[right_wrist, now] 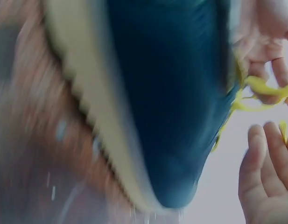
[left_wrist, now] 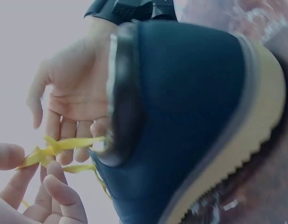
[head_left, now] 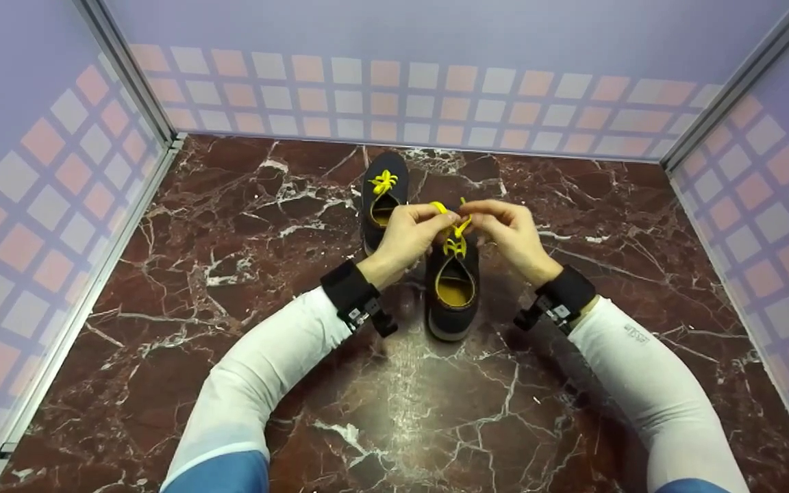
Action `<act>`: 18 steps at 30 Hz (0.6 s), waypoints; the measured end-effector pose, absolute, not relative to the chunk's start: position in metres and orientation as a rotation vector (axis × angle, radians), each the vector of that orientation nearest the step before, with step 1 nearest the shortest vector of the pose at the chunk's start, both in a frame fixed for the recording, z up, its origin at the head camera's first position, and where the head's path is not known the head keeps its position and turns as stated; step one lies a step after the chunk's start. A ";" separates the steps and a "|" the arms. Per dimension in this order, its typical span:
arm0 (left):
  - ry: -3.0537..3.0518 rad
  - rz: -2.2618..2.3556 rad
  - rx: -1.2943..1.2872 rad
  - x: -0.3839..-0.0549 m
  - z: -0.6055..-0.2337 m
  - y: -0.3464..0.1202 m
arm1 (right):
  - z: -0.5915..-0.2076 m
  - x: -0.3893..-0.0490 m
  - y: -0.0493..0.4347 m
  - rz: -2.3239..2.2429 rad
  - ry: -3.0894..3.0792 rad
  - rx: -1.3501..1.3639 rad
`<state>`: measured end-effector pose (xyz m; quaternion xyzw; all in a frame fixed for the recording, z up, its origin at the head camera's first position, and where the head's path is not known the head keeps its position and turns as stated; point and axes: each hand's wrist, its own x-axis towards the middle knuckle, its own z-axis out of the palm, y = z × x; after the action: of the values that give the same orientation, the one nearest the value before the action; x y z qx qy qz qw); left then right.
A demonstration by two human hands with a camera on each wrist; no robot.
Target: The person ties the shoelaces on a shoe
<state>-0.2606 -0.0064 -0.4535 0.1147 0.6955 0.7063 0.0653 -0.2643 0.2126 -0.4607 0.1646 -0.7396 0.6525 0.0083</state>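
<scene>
In the head view, my left hand [head_left: 408, 236] and right hand [head_left: 509, 234] meet above the front of a dark shoe with yellow lining [head_left: 453, 325]. Between the fingertips the yellow shoelace [head_left: 459, 229] is raised off the shoe's tongue. In the left wrist view, my left thumb and forefinger pinch the crossed yellow lace [left_wrist: 50, 148], beside the dark blue upper [left_wrist: 190, 88]. A lace end [right_wrist: 283, 131] shows between the fingers of my right hand in the right wrist view. Parts of both hands' fingertips hide the lace's crossing.
A matching dark shoe [head_left: 403, 171] with its yellow lace tied in a bow stands just behind and to the left. The dark red marbled surface [head_left: 161, 308] has tiled-pattern panels [head_left: 381, 96] at its back and sides.
</scene>
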 end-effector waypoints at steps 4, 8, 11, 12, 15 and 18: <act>1.984 2.188 0.224 -0.261 -0.446 -0.004 | -0.455 -0.264 0.205 2.254 -2.064 0.331; 1.810 2.277 0.148 -0.263 -0.441 -0.002 | -0.449 -0.263 0.200 2.463 -1.810 0.189; 1.665 2.363 0.126 -0.264 -0.441 -0.001 | -0.445 -0.262 0.197 2.606 -1.640 0.121; 1.612 2.397 0.121 -0.265 -0.441 -0.001 | -0.445 -0.262 0.197 2.639 -1.596 0.107; 1.441 2.498 0.116 -0.268 -0.442 0.000 | -0.444 -0.262 0.196 2.694 -1.524 0.078; 1.274 2.575 0.124 -0.269 -0.444 0.000 | -0.444 -0.263 0.196 2.698 -1.516 0.053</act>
<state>-0.2694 0.0002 -0.4441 0.0426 0.4393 0.8875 0.1327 -0.2625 0.1962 -0.4444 0.0171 -0.4897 0.8714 0.0229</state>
